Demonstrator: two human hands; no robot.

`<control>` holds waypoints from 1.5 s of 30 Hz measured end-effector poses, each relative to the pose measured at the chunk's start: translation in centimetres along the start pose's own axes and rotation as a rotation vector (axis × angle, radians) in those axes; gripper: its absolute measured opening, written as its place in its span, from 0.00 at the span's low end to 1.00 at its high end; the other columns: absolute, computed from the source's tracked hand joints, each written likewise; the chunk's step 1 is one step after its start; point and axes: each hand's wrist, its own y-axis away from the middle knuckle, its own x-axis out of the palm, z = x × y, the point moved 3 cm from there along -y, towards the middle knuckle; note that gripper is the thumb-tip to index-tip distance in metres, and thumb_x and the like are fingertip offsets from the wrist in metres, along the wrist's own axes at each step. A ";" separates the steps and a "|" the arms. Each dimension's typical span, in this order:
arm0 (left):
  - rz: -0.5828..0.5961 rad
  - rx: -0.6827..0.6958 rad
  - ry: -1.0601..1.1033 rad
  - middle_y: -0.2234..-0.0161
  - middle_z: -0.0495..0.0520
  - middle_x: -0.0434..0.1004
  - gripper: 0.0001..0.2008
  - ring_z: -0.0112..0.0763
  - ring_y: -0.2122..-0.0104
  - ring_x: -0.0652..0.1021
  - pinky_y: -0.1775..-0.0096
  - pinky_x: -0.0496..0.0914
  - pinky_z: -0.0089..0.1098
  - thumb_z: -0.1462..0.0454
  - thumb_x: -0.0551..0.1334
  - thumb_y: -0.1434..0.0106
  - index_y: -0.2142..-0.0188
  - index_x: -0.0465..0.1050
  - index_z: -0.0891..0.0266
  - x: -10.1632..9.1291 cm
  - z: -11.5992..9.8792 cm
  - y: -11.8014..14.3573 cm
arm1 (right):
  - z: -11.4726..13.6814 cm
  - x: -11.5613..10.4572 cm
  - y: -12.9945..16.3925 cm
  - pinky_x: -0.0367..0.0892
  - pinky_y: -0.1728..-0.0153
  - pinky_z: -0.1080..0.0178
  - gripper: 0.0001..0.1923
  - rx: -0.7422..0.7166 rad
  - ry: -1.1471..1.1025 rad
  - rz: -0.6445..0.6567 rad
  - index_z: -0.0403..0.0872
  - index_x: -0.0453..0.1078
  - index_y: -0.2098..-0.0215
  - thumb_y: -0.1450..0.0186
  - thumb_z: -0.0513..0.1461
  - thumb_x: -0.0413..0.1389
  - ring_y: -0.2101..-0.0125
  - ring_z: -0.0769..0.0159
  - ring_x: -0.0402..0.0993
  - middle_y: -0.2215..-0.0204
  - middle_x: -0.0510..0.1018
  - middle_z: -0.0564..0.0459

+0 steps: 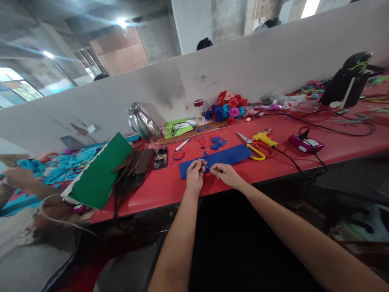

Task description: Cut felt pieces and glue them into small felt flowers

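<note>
Both hands low over the near edge of the red table. Left hand curled, fingertips pinched together on something small and thin, too fine to name. Right hand flatter, thumb and forefinger pinched near the same thin piece, which seems to run between the two hands; hard to tell whether wire or thread. Just behind the fingers, a long blue felt strip lying flat on the table, touching or nearly touching the left hand's knuckles. Small blue felt scraps a little farther back. To the right of the strip, yellow-handled scissors and a yellow glue gun, its cord trailing off the table edge. Against the grey partition, a heap of red, blue and pink felt flowers. Off to the left, a green sheet propped at a tilt, and another person's arm near turquoise felt pieces.
</note>
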 end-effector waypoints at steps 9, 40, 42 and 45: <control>-0.008 0.010 0.009 0.76 0.50 0.74 0.09 0.16 0.80 0.68 0.73 0.64 0.23 0.63 0.70 0.50 0.74 0.73 0.66 -0.1 0.1 -0.2 | -0.1 0.0 -0.1 0.59 0.74 0.67 0.09 0.001 -0.005 -0.008 0.46 0.68 0.70 0.38 0.43 0.51 0.79 0.71 0.63 0.80 0.68 0.58; -0.092 0.146 0.127 0.76 0.48 0.73 0.11 0.16 0.81 0.67 0.75 0.62 0.21 0.63 0.70 0.48 0.72 0.68 0.63 -1.0 0.3 -0.9 | 0.4 -0.1 0.1 0.58 0.74 0.66 0.10 0.025 0.004 -0.031 0.46 0.67 0.73 0.40 0.44 0.52 0.78 0.71 0.61 0.80 0.68 0.57; -0.100 0.156 0.133 0.77 0.47 0.73 0.11 0.16 0.81 0.67 0.75 0.61 0.21 0.64 0.70 0.49 0.72 0.67 0.62 -1.0 0.4 -1.0 | 0.4 -0.1 0.1 0.58 0.74 0.67 0.10 0.027 0.005 -0.027 0.46 0.67 0.73 0.39 0.44 0.52 0.78 0.71 0.61 0.80 0.68 0.58; -0.113 0.173 0.131 0.77 0.47 0.73 0.12 0.16 0.81 0.66 0.75 0.61 0.22 0.64 0.70 0.49 0.73 0.66 0.62 -1.0 0.4 -1.0 | 0.4 -0.1 0.2 0.58 0.75 0.67 0.10 0.029 0.004 -0.026 0.46 0.67 0.73 0.39 0.43 0.52 0.79 0.71 0.62 0.80 0.67 0.58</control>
